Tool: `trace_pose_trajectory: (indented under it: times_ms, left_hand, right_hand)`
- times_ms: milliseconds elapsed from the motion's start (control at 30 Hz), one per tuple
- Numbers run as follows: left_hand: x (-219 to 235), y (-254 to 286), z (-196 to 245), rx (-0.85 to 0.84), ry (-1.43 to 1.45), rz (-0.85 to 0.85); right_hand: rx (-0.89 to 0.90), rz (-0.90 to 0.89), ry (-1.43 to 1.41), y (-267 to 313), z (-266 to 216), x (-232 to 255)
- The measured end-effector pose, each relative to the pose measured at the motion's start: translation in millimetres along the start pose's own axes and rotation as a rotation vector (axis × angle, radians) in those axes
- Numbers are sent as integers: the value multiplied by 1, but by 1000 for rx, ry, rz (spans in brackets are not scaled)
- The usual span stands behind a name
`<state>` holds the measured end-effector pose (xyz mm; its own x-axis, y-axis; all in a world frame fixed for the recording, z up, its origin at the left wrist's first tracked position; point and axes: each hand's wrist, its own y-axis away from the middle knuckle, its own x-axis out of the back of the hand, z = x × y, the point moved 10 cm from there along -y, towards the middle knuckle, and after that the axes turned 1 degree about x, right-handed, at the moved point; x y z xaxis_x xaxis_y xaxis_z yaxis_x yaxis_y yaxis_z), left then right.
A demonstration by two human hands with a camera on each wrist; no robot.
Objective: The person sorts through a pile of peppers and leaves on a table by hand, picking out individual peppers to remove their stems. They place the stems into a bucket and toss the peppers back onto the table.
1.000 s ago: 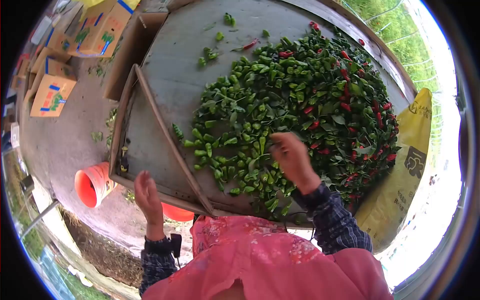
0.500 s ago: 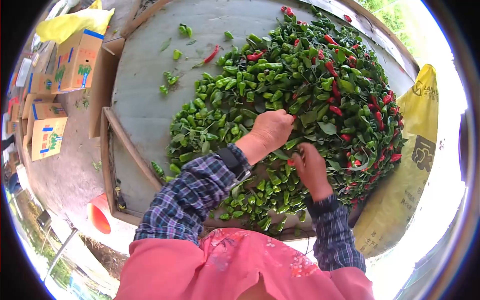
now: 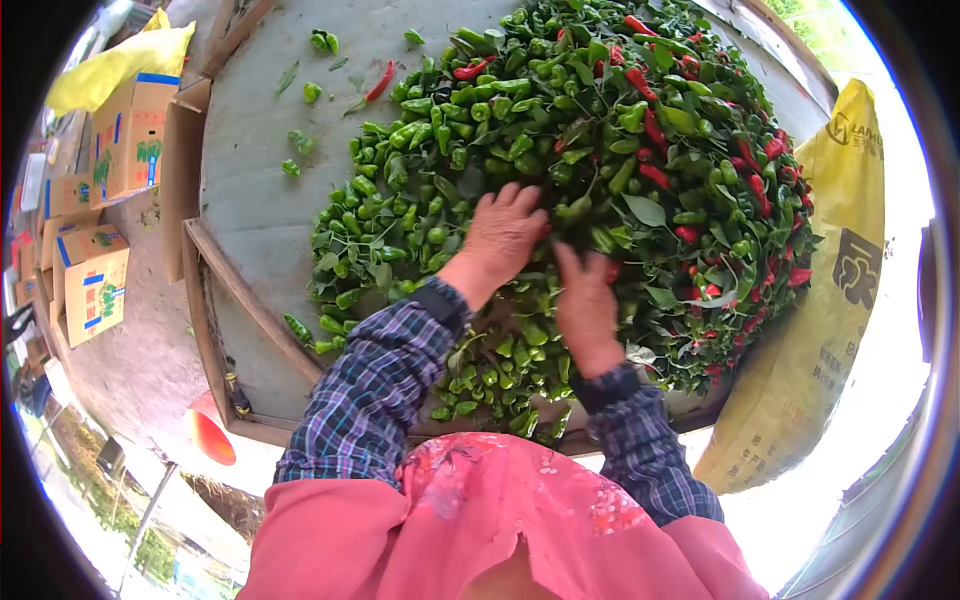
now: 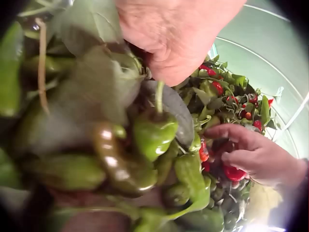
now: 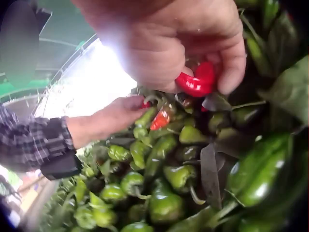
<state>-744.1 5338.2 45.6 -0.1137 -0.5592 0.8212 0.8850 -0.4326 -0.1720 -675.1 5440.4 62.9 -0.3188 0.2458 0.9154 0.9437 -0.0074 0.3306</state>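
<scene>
A big heap of green peppers point(image 3: 500, 350), mixed with leaves and red peppers point(image 3: 650, 130), covers much of the grey table. My left hand point(image 3: 497, 235) reaches into the middle of the heap, and a bit of red pepper point(image 5: 146, 103) shows at its fingertips in the right wrist view. Close by on the right is my right hand point(image 3: 587, 310). Its curled fingers hold a glossy red pepper point(image 5: 197, 83) against the palm. An orange-red pepper point(image 5: 161, 118) lies among the green ones between the hands. Leaves and the hand's back hide the left fingers in the left wrist view.
A wooden strip point(image 3: 255, 305) crosses the table's left corner. A few stray peppers point(image 3: 380, 80) lie apart on the table point(image 3: 260, 150). Cardboard boxes point(image 3: 95, 285) and a red bucket point(image 3: 210, 435) stand to the left. A yellow sack point(image 3: 810, 380) leans along the right side.
My left hand came from the table's left edge into the heap, then shifted slightly back left. The right hand stayed over the heap and took hold of a red pepper. The head view has shifted.
</scene>
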Motion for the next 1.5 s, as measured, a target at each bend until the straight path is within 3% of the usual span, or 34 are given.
trace_pose_trajectory:
  times_ms: [100,133,200,233,300,333,367,467,500,600,700,767,833,900,967,1000,1033,1100,1167,1233,1267,1367,1433,1500]
  left_hand:
    - [20,36,-19,-62,-106,-28]
    - [23,51,-34,-7,-124,-91]
    - [48,79,-50,14,-143,-78]
    - [58,91,-57,12,-135,-59]
    - [84,107,-61,20,-130,-37]
    - [93,112,-63,35,-125,-16]
    - [94,117,-65,45,-125,-14]
    - [131,133,-86,214,46,217]
    - [135,136,-88,229,23,219]
    - [140,158,-135,598,339,422]
    - [150,138,-143,576,229,456]
    - [154,99,-127,488,247,422]
    - [145,58,-116,420,242,322]
    - [134,23,-108,279,229,335]
    - [117,-8,-115,260,158,294]
    - [107,-23,-114,236,77,253]
    - [96,-33,-117,241,85,253]
    - [78,-46,-109,162,-132,287]
    - [63,-40,-102,136,-125,211]
    - [53,-14,-95,59,240,72]
    - [50,2,-104,119,316,-58]
    - [77,55,-153,325,-14,-2]
    - [128,66,-142,287,-349,256]
    - [144,69,-129,268,-384,345]
  right_hand:
    - [325,172,8,13,-67,-19]
    - [331,173,-2,20,-80,-19]
    - [389,3,-23,41,-104,-32]
    - [391,2,-27,52,-103,-33]
    - [523,25,-273,72,-103,-26]
    - [509,145,-308,73,-95,0]
    - [429,168,-296,68,-77,15]
    - [190,214,-189,37,-11,48]
    - [194,233,-141,24,6,47]
    - [170,190,12,-1,30,23]
    - [177,204,88,-11,29,13]
    - [139,34,80,-5,23,-2]
    - [183,29,44,9,9,3]
    - [217,6,10,25,-2,14]
    - [-60,-193,-572,39,15,10]
    - [-94,-187,-918,47,18,7]
    - [-98,-190,-910,53,16,14]
    - [-388,-261,-1289,71,18,19]
    - [-402,-281,-1370,73,15,20]
    - [-481,-398,-1611,80,4,9]
    - [-486,-408,-1620,82,3,3]
    - [-509,-582,-1599,102,-2,-27]
    - [-527,-823,-1670,124,-8,-49]
    - [-463,-828,-1694,117,-17,-46]
